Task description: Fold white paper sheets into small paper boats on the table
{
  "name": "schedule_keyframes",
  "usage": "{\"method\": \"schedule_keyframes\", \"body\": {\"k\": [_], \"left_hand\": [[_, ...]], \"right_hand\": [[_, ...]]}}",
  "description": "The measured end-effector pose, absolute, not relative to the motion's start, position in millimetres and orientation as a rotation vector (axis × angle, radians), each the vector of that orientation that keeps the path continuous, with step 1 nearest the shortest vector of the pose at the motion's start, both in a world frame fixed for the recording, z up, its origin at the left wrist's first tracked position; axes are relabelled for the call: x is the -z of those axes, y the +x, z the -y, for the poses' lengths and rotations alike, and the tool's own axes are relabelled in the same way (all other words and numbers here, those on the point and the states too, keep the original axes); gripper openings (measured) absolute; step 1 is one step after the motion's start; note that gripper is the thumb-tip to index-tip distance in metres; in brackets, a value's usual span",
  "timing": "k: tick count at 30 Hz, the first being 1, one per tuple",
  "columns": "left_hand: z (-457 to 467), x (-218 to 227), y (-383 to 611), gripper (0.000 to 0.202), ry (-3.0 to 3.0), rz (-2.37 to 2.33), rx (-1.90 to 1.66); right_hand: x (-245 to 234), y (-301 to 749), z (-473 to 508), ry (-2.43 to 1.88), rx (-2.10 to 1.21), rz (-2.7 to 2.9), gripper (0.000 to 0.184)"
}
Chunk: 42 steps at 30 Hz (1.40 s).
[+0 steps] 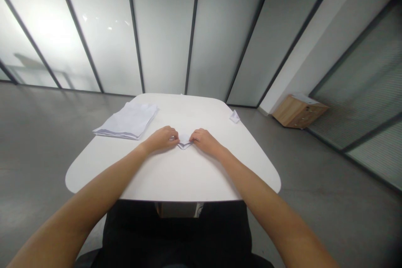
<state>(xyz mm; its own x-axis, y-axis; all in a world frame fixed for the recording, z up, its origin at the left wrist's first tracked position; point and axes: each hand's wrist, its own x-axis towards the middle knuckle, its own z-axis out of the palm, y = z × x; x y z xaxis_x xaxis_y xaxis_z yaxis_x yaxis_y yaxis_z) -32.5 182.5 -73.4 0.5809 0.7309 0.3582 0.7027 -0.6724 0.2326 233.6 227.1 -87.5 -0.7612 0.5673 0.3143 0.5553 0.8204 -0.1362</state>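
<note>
A small folded piece of white paper (184,140) lies on the white table (176,176) in front of me. My left hand (162,138) pinches its left side with curled fingers. My right hand (204,139) pinches its right side the same way. Both hands rest on the tabletop, and most of the paper is hidden between the fingertips.
A stack of white paper sheets (127,121) lies at the table's far left. A small folded paper shape (234,116) sits near the far right edge. A low wooden cabinet (298,111) stands on the grey floor to the right. Frosted glass walls run behind the table.
</note>
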Motion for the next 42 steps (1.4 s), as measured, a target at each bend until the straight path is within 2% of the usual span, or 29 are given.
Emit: {"method": "schedule_keyframes", "body": {"k": [9,16,28,33,37,42], "left_hand": [[-181,79,-20,0.017,2.750,-1.322,-0.694],[-179,81,-15,0.021,2.713,-1.363,-0.708],[-194,83,-36,0.015,2.692,-1.344,-0.617],[-191,80,-40,0.024,2.637,-1.132,-0.620],[-194,79,-46,0.039,2.556,-1.049,-0.602],[-194,80,-44,0.034,2.534,-1.095,-0.642]], "right_hand": [[84,219,-213,-0.883,-0.033,2.637,0.011],[81,210,-205,-0.921,-0.114,2.600,0.016],[86,233,-223,-1.000,-0.185,2.579,0.021],[90,235,-228,-0.814,-0.191,2.636,0.016],[88,238,-226,-0.767,-0.213,2.643,0.023],[84,238,-220,-0.749,-0.228,2.627,0.028]]}}
